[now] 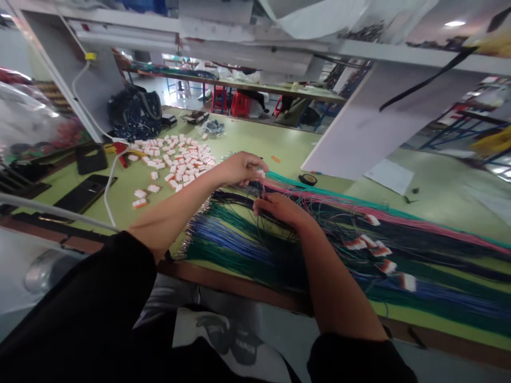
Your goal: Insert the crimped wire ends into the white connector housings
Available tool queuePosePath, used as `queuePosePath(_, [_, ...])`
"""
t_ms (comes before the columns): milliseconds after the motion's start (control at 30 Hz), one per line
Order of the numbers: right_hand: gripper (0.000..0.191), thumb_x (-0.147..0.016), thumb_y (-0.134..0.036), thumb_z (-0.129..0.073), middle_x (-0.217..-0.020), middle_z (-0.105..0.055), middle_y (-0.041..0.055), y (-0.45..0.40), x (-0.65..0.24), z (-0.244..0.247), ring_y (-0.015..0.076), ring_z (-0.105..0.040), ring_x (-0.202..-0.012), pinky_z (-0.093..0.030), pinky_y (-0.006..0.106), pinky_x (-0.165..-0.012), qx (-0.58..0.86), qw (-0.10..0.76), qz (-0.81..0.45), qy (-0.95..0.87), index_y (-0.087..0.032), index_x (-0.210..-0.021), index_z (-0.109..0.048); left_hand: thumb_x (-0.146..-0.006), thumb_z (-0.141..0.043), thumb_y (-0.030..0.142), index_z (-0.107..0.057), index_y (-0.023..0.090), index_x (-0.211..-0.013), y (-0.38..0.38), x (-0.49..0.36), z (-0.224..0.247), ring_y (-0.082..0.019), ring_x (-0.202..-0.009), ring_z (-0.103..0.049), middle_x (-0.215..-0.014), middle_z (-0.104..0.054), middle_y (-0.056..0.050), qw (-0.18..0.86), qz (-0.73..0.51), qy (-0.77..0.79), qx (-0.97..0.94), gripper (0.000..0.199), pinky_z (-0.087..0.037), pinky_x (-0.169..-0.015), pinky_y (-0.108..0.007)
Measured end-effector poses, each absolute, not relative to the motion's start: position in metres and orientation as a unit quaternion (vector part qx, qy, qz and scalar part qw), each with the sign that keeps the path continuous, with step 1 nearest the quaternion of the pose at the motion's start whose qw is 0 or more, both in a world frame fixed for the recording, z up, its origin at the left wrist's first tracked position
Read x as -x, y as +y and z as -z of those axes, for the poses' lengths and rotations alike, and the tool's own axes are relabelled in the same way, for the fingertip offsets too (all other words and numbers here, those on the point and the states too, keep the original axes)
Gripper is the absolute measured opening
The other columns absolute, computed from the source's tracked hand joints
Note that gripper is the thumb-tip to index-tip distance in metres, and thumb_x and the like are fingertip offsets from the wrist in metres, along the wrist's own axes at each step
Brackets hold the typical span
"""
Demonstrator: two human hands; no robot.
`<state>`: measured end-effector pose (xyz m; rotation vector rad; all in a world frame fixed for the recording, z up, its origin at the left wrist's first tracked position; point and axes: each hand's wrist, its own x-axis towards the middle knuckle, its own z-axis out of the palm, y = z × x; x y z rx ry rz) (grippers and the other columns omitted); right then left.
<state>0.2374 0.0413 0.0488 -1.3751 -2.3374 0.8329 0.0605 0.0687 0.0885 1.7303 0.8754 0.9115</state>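
Nearest the camera: two black sleeves (80, 314), with a white printed panel (229, 338) of clothing between them.

Left hand (244, 169): one, thumb and fingers pinched on a small white connector (261, 174), held over the wires near the middle of the bench (259, 133).

Right hand (281, 207): one, just below the left, thumb and forefinger appearing to pinch thin wires (263, 188) that ran up to that connector; exact contact was blurred.

Wires, long: blue lengths (227, 236), pink lengths (367, 207) and teal lengths along the far side, with dark and green ones among them, lying across the bench beneath the hands.

Connectors, white and orange: a loose pile (194, 159) on the left; a smaller wired group (381, 250) on the right, atop the wires.

Sundries: a roll of black tape (307, 179) beyond the wires; a red-handled tool (121, 152) beside the pile; a white sheet (393, 175) at right.

Step in hand, as judged: fitting a wire end into the connector. The next move seemed to call for a steady left pinch, a wire end lined up with its slot, and a straight push by the right.
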Motion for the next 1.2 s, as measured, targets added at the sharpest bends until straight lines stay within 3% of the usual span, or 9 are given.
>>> queuePosePath(167, [0.039,-0.086,-0.035,-0.039,-0.072,-0.070,0.0020,0.045,-0.242,-0.043,0.0163,-0.062,-0.077,-0.042,0.030,-0.084,0.476,0.264,-0.301,-0.783,-0.019,-0.063,-0.066,-0.077,-0.063,0.014,-0.058,0.016,-0.102,0.055,-0.085,-0.070,-0.009,-0.060,-0.052,-0.068,-0.056,0.001,0.455,-0.533,0.418,-0.578,0.026,-0.042,-0.062,-0.024])
queuePosePath(267, [0.034,-0.085,-0.032,-0.041,-0.075,-0.071,0.0041,0.049,-0.237,-0.036,0.0182,-0.063,-0.079,-0.044,0.032,-0.083,0.475,0.287,-0.278,-0.784,-0.018,-0.069,-0.068,-0.080,-0.061,0.026,-0.058,0.016,-0.083,0.038,-0.101,-0.051,-0.011,-0.064,-0.049,-0.067,-0.053,0.001,0.420,-0.473,0.444,-0.634,0.011,-0.038,-0.061,-0.023])
queuePosePath(467, [0.018,-0.075,-0.031,-0.060,-0.094,-0.071,0.0060,0.044,-0.256,-0.051,0.0214,-0.062,-0.089,-0.047,0.035,-0.083,0.463,0.200,-0.269,-0.820,-0.020,-0.084,-0.070,-0.084,-0.050,0.020,-0.041,0.018,-0.056,0.034,-0.121,-0.039,-0.012,-0.059,-0.042,-0.055,-0.041,0.003,0.336,-0.471,0.479,-0.661,0.030,-0.029,-0.057,-0.024])
queuePosePath(600, [0.032,-0.073,-0.038,-0.062,-0.105,-0.067,0.0055,0.038,-0.279,-0.066,0.0191,-0.061,-0.091,-0.048,0.032,-0.078,0.508,0.312,-0.283,-0.751,-0.023,-0.101,-0.066,-0.080,-0.055,0.019,-0.050,0.019,-0.057,0.039,-0.129,-0.037,-0.017,-0.066,-0.048,-0.059,-0.049,0.000,0.309,-0.422,0.486,-0.700,0.024,-0.032,-0.063,-0.026])
queuePosePath(667, [0.032,-0.076,-0.041,-0.057,-0.099,-0.067,0.0048,0.039,-0.281,-0.067,0.0167,-0.059,-0.081,-0.047,0.029,-0.069,0.523,0.382,-0.261,-0.715,-0.021,-0.099,-0.065,-0.075,-0.061,0.019,-0.052,0.019,-0.054,0.038,-0.133,-0.034,-0.021,-0.073,-0.050,-0.059,-0.050,-0.002,0.278,-0.401,0.480,-0.729,0.023,-0.034,-0.068,-0.027])
queuePosePath(767, [0.026,-0.077,-0.040,-0.053,-0.069,-0.061,0.0009,0.043,-0.277,-0.065,0.0139,-0.054,-0.065,-0.041,0.026,-0.059,0.546,0.389,-0.212,-0.711,-0.017,-0.074,-0.064,-0.073,-0.064,0.021,-0.050,0.019,-0.049,0.037,-0.137,-0.028,-0.021,-0.077,-0.051,-0.061,-0.049,-0.003,0.256,-0.398,0.475,-0.742,0.028,-0.033,-0.068,-0.026])
queuePosePath(933, [0.022,-0.076,-0.033,-0.052,-0.060,-0.059,0.0002,0.046,-0.272,-0.062,0.0136,-0.052,-0.061,-0.038,0.026,-0.061,0.592,0.377,-0.119,-0.703,-0.017,-0.063,-0.060,-0.076,-0.059,0.024,-0.050,0.017,-0.047,0.037,-0.136,-0.028,-0.012,-0.054,-0.041,-0.048,-0.039,0.003,0.394,-0.344,0.463,-0.716,0.030,-0.026,-0.054,-0.025])
queuePosePath(1067, [0.019,-0.077,-0.030,-0.051,-0.064,-0.064,0.0023,0.049,-0.273,-0.058,0.0150,-0.055,-0.063,-0.040,0.027,-0.065,0.611,0.380,-0.068,-0.691,-0.018,-0.068,-0.063,-0.078,-0.053,0.021,-0.056,0.015,-0.057,0.037,-0.134,-0.026,-0.008,-0.044,-0.032,-0.050,-0.048,0.005,0.552,-0.377,0.422,-0.612,0.022,-0.026,-0.050,-0.023])
queuePosePath(1200, [0.018,-0.076,-0.029,-0.052,-0.062,-0.063,0.0023,0.056,-0.277,-0.051,0.0155,-0.055,-0.064,-0.040,0.027,-0.063,0.615,0.364,-0.046,-0.698,-0.019,-0.068,-0.064,-0.076,-0.054,0.018,-0.055,0.015,-0.055,0.039,-0.135,-0.016,-0.008,-0.046,-0.037,-0.050,-0.051,0.004,0.570,-0.388,0.397,-0.606,0.021,-0.030,-0.052,-0.022])
